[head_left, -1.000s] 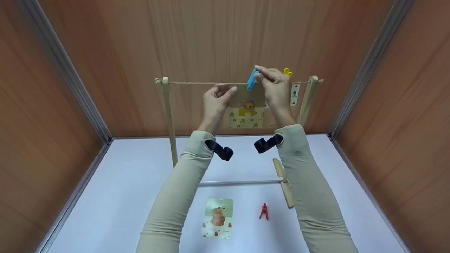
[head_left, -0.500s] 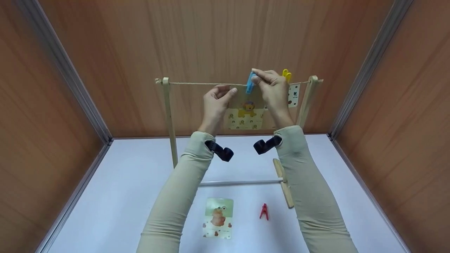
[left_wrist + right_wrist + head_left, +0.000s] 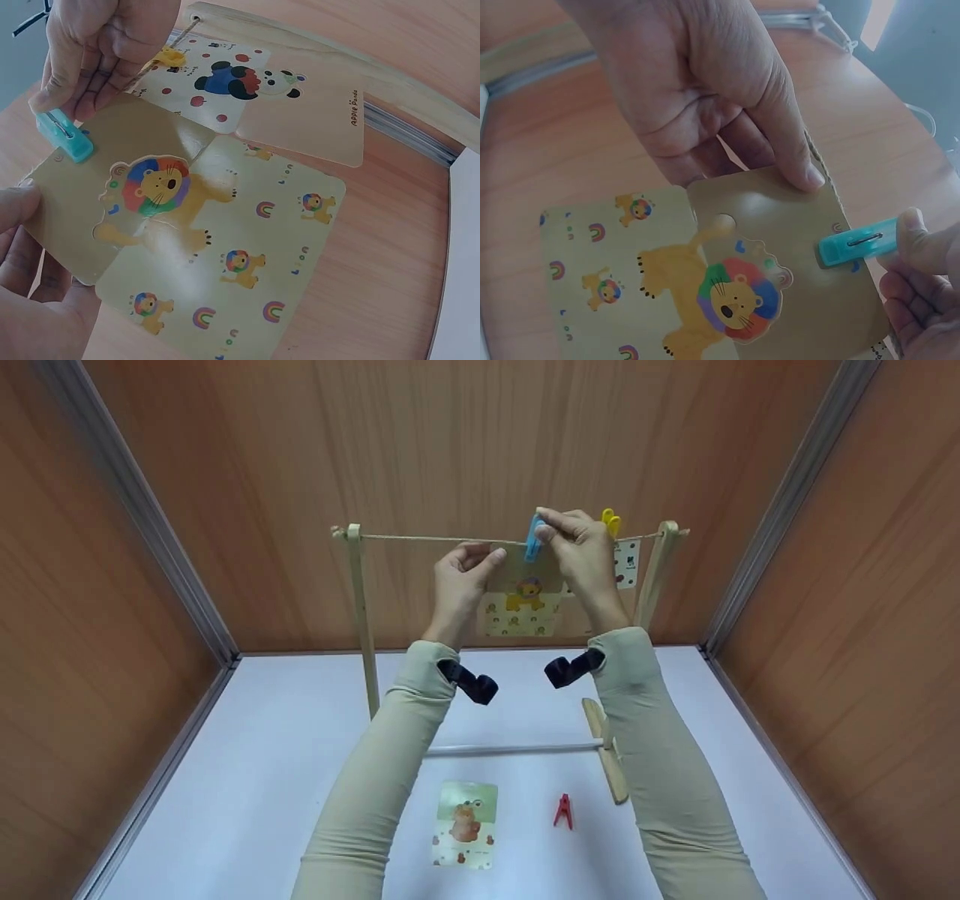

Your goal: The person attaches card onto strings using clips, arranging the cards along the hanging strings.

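Observation:
A lion card [image 3: 217, 225], brown at the top and pale yellow-green below, hangs against the rope [image 3: 427, 538]. My left hand [image 3: 461, 581] pinches its upper left corner and the rope between thumb and fingers. My right hand [image 3: 587, 547] pinches the tail of a blue clothespin [image 3: 534, 538] between thumb and fingertips. In both wrist views the clothespin's nose lies over the card's top edge, near its middle. To the right, a panda card [image 3: 300, 112] hangs under a yellow clothespin [image 3: 611, 521], partly hidden behind my right hand in the head view.
Wooden posts [image 3: 360, 615] hold the rope at both ends. A white rod [image 3: 517, 748] and a wooden foot [image 3: 606, 754] form the rack's base. On the white table lie a bear card [image 3: 464, 826] and a red clothespin [image 3: 563, 812]. Wood-grain walls surround the table.
My right hand has moved slightly down and left, bringing the blue clothespin down over the rope and the lion card's top edge. My left hand has stayed at the corner.

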The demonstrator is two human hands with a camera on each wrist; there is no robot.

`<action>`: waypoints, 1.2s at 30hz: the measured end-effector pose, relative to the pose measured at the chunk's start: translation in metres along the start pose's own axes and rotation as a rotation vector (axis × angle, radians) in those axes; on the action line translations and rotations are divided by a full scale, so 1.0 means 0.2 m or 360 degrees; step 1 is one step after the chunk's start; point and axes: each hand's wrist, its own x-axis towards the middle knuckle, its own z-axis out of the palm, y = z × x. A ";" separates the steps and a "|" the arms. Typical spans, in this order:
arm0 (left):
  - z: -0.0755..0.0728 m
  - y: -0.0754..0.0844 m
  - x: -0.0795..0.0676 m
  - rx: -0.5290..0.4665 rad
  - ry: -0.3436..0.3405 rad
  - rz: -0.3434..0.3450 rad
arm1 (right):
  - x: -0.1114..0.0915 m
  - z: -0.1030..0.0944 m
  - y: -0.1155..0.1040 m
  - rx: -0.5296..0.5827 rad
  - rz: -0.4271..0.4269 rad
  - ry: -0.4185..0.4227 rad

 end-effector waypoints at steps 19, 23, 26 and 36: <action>-0.01 -0.01 -0.01 0.0039 -0.0046 -0.0027 | 0.01 -0.04 0.00 -0.0120 0.0064 -0.0241; -0.02 0.00 -0.01 0.0009 -0.0065 -0.0045 | 0.01 -0.04 0.00 -0.0124 0.0079 -0.0241; -0.02 0.00 -0.01 -0.0011 -0.0087 -0.0053 | 0.01 -0.04 0.00 -0.0104 0.0049 -0.0229; -0.05 0.00 -0.01 0.0020 -0.0222 0.0033 | 0.01 -0.05 0.01 -0.0014 0.0022 -0.0161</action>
